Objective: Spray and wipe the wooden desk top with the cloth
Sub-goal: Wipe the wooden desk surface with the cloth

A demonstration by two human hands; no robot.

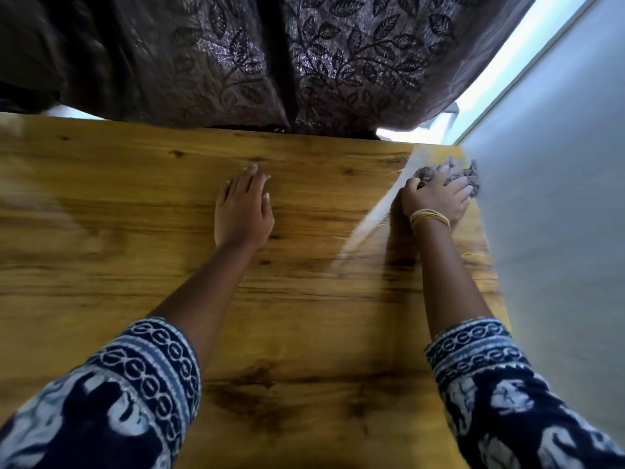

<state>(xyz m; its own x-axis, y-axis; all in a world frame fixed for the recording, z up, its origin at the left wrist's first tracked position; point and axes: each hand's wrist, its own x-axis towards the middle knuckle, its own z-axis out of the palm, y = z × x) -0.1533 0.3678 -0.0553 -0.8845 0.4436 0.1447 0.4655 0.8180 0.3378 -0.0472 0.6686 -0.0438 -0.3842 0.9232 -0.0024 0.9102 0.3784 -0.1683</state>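
Head view: our right hand presses the bunched cloth into the desk top's far right corner, fingers curled over it, beside the wall. Our left hand rests flat, fingers together. Unwiped wood lies leftward, so we judge the right hand sweeps that way.

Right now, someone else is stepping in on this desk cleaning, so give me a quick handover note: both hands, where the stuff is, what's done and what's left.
Left hand: flat on the desk top, palm down, holding nothing.
Right hand: pressed onto the bunched grey cloth at the far right corner, against the white wall.
Spray bottle: not in view.
Done: cannot tell how much has been wiped; the picture is blurred and no wet marks can be told from the glare.
Left: probably sweep the cloth from that corner leftward across the middle and left side, then the near edge.
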